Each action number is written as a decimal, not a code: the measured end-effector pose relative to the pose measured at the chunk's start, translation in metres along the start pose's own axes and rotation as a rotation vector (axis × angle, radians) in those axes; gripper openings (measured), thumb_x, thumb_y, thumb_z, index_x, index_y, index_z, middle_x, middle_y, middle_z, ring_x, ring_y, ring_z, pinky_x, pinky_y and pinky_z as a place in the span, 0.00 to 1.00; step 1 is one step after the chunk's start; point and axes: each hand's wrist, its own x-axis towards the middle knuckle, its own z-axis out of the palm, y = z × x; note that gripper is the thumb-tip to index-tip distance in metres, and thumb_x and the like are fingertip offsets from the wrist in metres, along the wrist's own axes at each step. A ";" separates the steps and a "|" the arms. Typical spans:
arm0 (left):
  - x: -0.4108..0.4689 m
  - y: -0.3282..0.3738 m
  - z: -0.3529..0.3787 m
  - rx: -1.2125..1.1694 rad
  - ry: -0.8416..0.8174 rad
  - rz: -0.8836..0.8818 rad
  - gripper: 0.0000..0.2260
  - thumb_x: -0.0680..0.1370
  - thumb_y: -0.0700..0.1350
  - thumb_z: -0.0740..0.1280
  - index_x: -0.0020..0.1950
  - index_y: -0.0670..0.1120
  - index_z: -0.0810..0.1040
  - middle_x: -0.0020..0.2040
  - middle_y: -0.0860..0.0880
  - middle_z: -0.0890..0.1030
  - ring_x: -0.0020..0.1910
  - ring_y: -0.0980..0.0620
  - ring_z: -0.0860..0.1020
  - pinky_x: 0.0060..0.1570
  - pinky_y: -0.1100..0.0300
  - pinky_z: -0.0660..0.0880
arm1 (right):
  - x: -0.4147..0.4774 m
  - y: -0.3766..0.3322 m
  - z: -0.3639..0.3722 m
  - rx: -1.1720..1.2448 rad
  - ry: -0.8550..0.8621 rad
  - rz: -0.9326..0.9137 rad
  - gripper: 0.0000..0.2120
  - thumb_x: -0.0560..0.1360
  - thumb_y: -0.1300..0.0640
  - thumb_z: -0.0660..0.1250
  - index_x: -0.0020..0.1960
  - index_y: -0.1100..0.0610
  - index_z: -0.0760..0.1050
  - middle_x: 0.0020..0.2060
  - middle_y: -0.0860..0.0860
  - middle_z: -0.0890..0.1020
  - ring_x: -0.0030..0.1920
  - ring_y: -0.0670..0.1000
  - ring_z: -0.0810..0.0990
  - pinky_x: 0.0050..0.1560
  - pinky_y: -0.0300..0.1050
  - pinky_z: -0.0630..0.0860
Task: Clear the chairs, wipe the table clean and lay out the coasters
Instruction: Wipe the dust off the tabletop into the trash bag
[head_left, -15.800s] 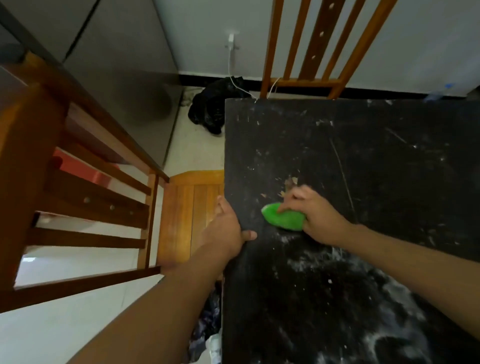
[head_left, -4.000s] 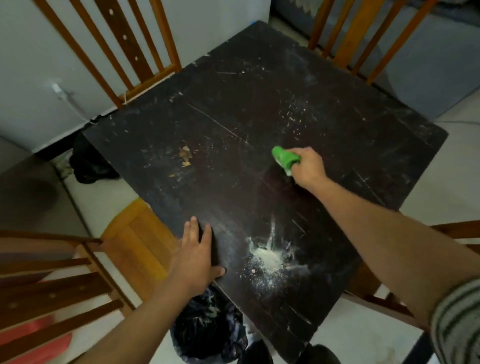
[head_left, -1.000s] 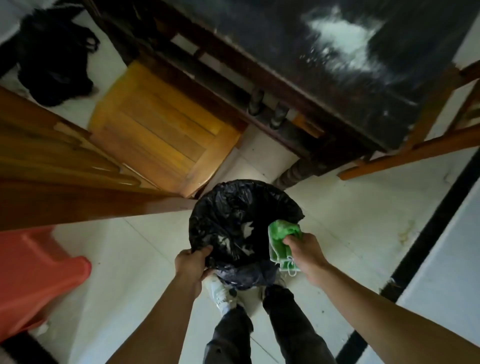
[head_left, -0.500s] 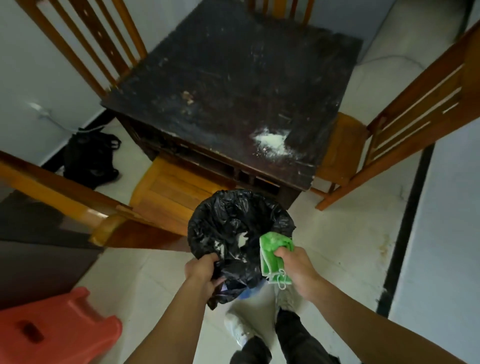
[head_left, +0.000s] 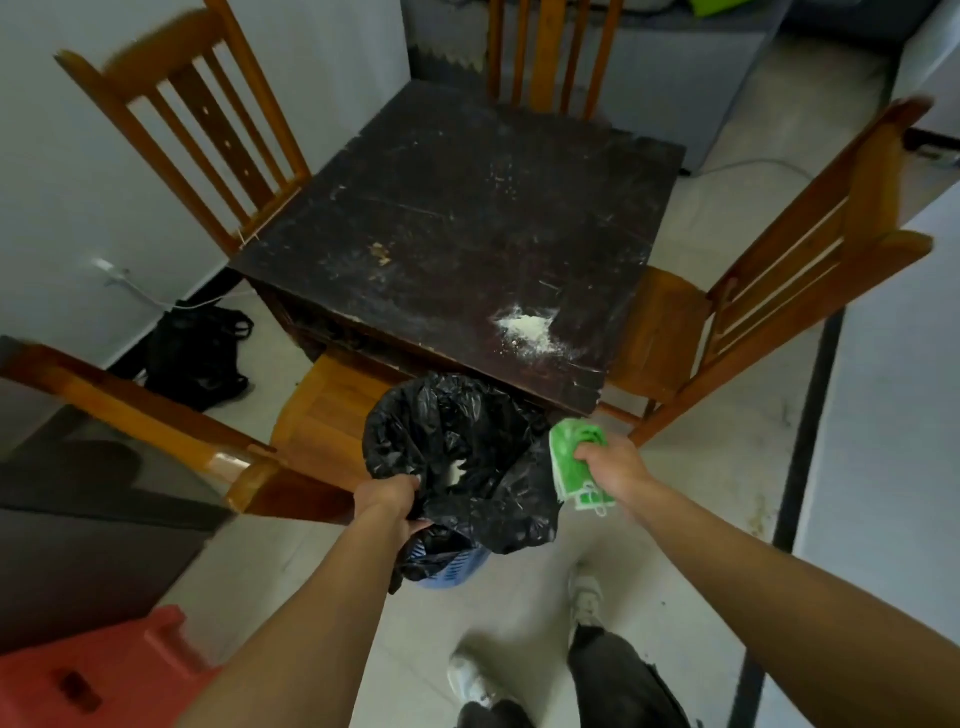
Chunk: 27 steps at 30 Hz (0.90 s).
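Note:
A dark, scratched wooden table (head_left: 447, 208) stands ahead with a small heap of white powder (head_left: 527, 328) near its front right corner. Just below that corner I hold up a blue bin lined with a black bag (head_left: 467, 457). My left hand (head_left: 389, 501) grips the bag's near rim. My right hand (head_left: 610, 460) grips a green cloth (head_left: 571, 467) at the bag's right edge. Wooden chairs stand around the table: one at the left (head_left: 197, 119), one at the back (head_left: 545, 52), one at the right (head_left: 779, 270), and one near left (head_left: 322, 400).
A black backpack (head_left: 200, 348) lies on the pale tiled floor by the wall at the left. A red plastic stool (head_left: 93, 675) stands at the bottom left. My feet (head_left: 587, 597) are below the bin. A grey sofa (head_left: 675, 62) is behind the table.
The bin has risen closer to the table's front right corner, both hands keeping their grip. My view has lifted from the floor to take in the whole table.

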 end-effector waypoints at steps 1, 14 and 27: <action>-0.001 0.001 0.001 0.007 0.007 0.001 0.14 0.76 0.33 0.68 0.61 0.35 0.72 0.56 0.36 0.76 0.57 0.33 0.76 0.40 0.43 0.79 | 0.006 -0.007 -0.006 0.001 0.041 -0.024 0.10 0.76 0.59 0.66 0.55 0.60 0.76 0.48 0.59 0.81 0.48 0.60 0.82 0.52 0.56 0.80; 0.006 0.018 0.024 0.058 0.304 -0.061 0.13 0.72 0.35 0.71 0.55 0.36 0.75 0.48 0.37 0.79 0.46 0.33 0.80 0.46 0.36 0.80 | 0.170 -0.125 -0.067 -0.445 0.218 -0.417 0.15 0.78 0.58 0.64 0.64 0.58 0.73 0.58 0.60 0.78 0.59 0.62 0.76 0.58 0.52 0.73; -0.017 0.017 0.076 -0.059 0.379 -0.122 0.06 0.72 0.32 0.70 0.39 0.40 0.74 0.41 0.39 0.79 0.43 0.36 0.81 0.47 0.36 0.79 | 0.155 -0.083 -0.021 -0.920 -0.137 -0.797 0.20 0.74 0.65 0.64 0.66 0.60 0.71 0.58 0.58 0.71 0.58 0.59 0.71 0.56 0.51 0.73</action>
